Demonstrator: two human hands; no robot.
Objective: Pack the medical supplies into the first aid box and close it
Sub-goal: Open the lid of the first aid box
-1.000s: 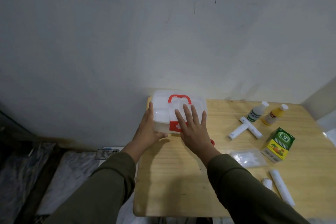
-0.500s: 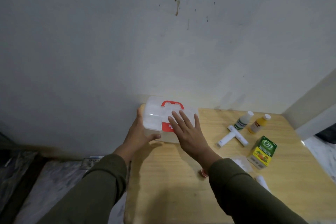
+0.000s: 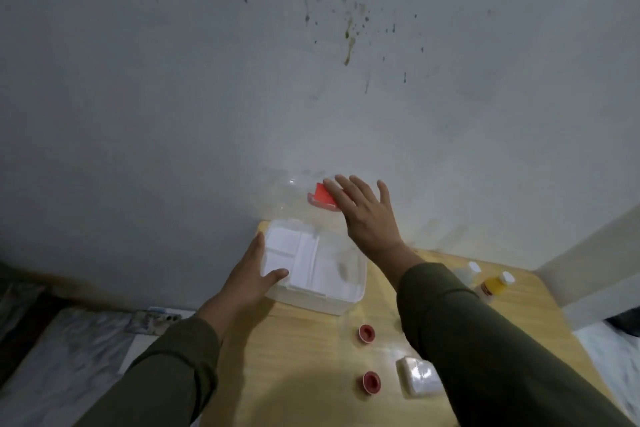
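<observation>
First aid box [image 3: 313, 282]: far left corner of the wooden table [image 3: 311, 374], by the wall; shut a second ago, now open; clear lid [image 3: 304, 198] swung up and back, red latch [image 3: 323, 198] lifted with it; white divided tray exposed inside; packing can likely begin.
Right hand [image 3: 367, 218]: fingers straight and spread, flat against the raised lid beside the latch.
Left hand [image 3: 251, 276]: fingers extended along the box's left wall, thumb resting on the near rim, steadying it.
Supplies unpacked: two red caps or tape rolls [image 3: 367, 333], which I cannot tell, near the box; white gauze packet [image 3: 417, 374] nearer, right; yellow bottle [image 3: 493, 286] and white bottle [image 3: 467, 270], far right.
Obstruction: right sleeve [image 3: 485, 340] hides part of the table; other items cannot be seen.
</observation>
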